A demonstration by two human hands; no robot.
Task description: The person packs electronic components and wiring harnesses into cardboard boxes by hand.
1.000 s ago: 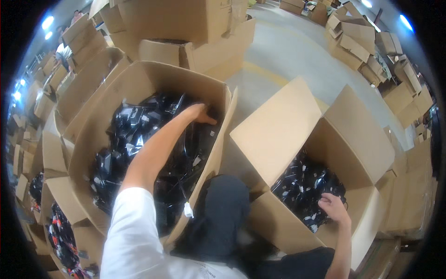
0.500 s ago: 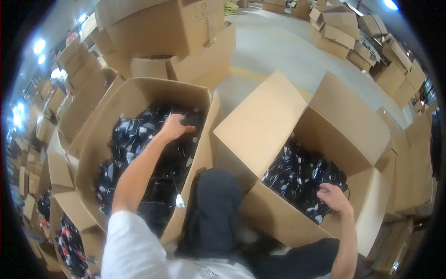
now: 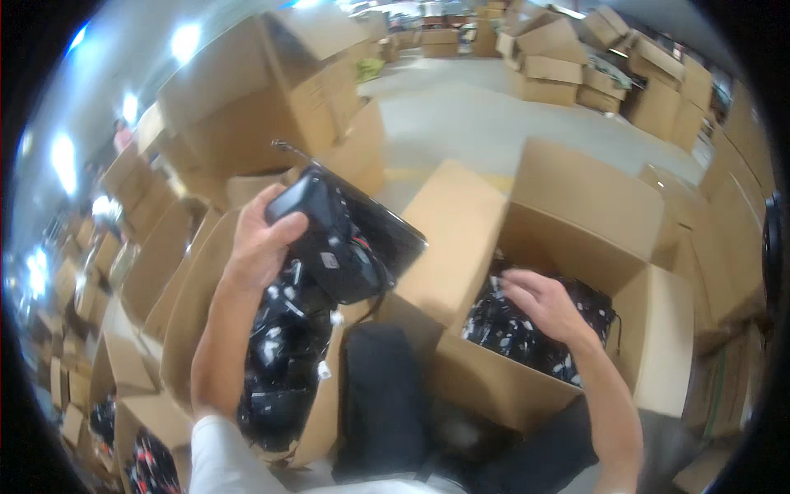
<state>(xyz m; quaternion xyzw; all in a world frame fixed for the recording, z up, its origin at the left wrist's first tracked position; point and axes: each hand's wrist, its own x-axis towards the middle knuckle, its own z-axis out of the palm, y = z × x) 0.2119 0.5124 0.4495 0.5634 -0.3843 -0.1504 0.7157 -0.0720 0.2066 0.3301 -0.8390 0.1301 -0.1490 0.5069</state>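
Observation:
My left hand point(image 3: 262, 239) grips a black plastic device point(image 3: 333, 239) by its upper left end, thumb on the near face. The device has a glossy flat panel along one side and loose wires, and is held tilted above the left carton point(image 3: 321, 420). Similar black units point(image 3: 280, 366) with white plugs fill that carton. Over the right carton point(image 3: 494, 375) hovers my right hand point(image 3: 547, 309), fingers stretched out and nothing visible in them. Beneath it lie black pieces point(image 3: 518, 329) with small white parts; whether the fingertips touch them I cannot tell.
Raised flaps point(image 3: 453, 239) stand around the right carton. A large carton point(image 3: 239, 90) rises behind the left one, and more cartons point(image 3: 551, 62) are piled at the far right. At lower left, another carton holds black and red pieces point(image 3: 152, 461). Grey floor point(image 3: 440, 107) stretches beyond.
My left hand has come up out of the left carton with the black device. My right hand has moved left and farther in, its curled fingers now stretched. The view has shifted.

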